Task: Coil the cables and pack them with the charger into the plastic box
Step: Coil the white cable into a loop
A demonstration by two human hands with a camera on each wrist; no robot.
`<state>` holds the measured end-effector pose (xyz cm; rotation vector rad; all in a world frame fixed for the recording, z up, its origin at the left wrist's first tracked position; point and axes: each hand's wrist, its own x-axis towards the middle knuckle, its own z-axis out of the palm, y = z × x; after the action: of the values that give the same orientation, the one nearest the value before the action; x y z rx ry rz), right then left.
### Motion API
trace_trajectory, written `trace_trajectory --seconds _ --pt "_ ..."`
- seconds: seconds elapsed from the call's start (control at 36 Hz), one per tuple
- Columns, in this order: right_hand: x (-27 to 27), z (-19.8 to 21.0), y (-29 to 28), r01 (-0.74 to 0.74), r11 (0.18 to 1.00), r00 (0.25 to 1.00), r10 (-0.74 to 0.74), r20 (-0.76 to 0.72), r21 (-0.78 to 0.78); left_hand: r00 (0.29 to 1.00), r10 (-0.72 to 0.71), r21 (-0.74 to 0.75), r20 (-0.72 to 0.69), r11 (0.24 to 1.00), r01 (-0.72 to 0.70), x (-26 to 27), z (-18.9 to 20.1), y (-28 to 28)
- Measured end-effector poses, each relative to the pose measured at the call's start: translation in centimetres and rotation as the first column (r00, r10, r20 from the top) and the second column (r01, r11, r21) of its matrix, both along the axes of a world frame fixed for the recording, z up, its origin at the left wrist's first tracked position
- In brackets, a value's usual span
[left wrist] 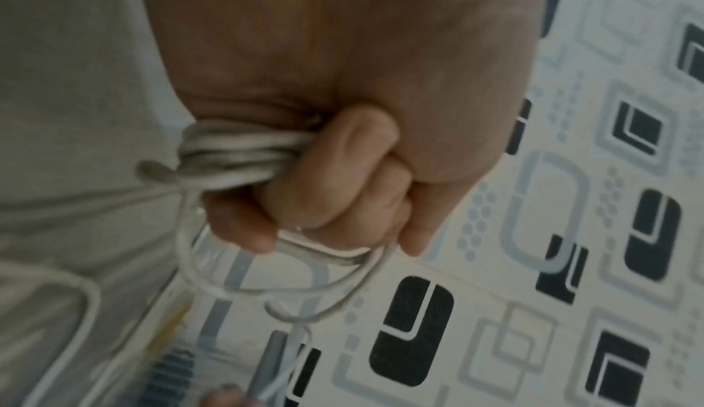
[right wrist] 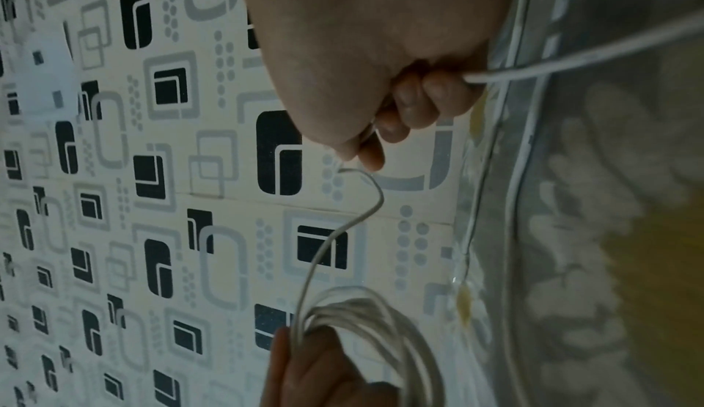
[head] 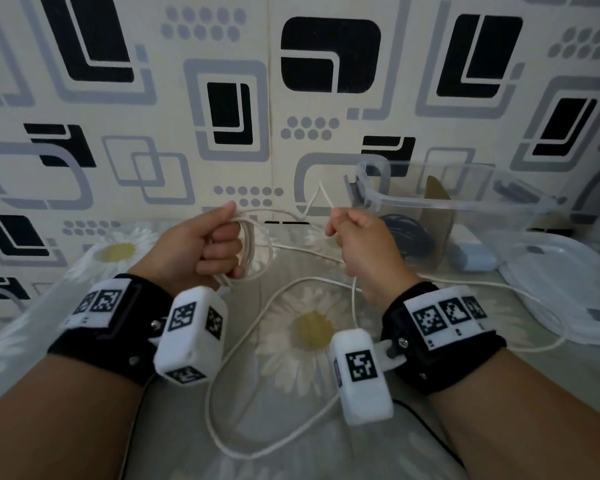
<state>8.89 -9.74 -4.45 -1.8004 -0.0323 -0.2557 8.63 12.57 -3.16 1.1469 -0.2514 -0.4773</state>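
The left hand point(head: 205, 247) was clenched round a bundle of several turns of the white cable point(head: 257, 251), fingers curled through the loops and thumb on top. That grip seemed meant to keep the finished turns stacked and equal in size while more was added. The left wrist view showed the turns pressed together where they left the fist, with 1 looser loop hanging below.

The right hand point(head: 361, 244), just beside it and level with it, pinched the same cable between thumb and curled fingers. A short span ran between the 2 hands, kinked upward near the right thumb. The right hand appeared to be feeding and steering the strand, so the next turn would lie flat on the bundle.

From the right hand the slack dropped to the bed point(head: 291, 427) and lay in a wide loose loop between the forearms, with another stretch trailing off to the right. Much of the cable was still uncoiled, so this step looked about half done.

Beyond the right hand stood the clear box point(head: 465, 202), open. A dark cable point(head: 413, 233), coiled, showed through its wall. The pale charger point(head: 471, 258) sat low by the box; in or just beside it, I could not tell. The lid point(head: 568, 285) lay on the bed at the right.
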Motion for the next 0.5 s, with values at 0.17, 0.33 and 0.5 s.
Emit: trace_trajectory --seconds 0.17,0.33,0.5 --pt "0.5 -1.1 -0.2 -0.045 0.952 0.999 0.044 -0.011 -0.302 0.974 -0.224 -0.389 -0.020 0.899 0.198 0.4 -1.4 1.3" --pt "0.9 -1.8 0.0 -0.137 0.780 0.989 0.071 -0.130 -0.611 0.967 -0.238 -0.679 -0.094 0.726 0.113 1.1 -1.4 2.6" --pt "0.8 -1.9 -0.1 -0.186 0.716 0.983 0.140 -0.122 -0.673 0.994 -0.042 -0.831 -0.101 0.552 -0.062 1.0 -1.3 3.2"
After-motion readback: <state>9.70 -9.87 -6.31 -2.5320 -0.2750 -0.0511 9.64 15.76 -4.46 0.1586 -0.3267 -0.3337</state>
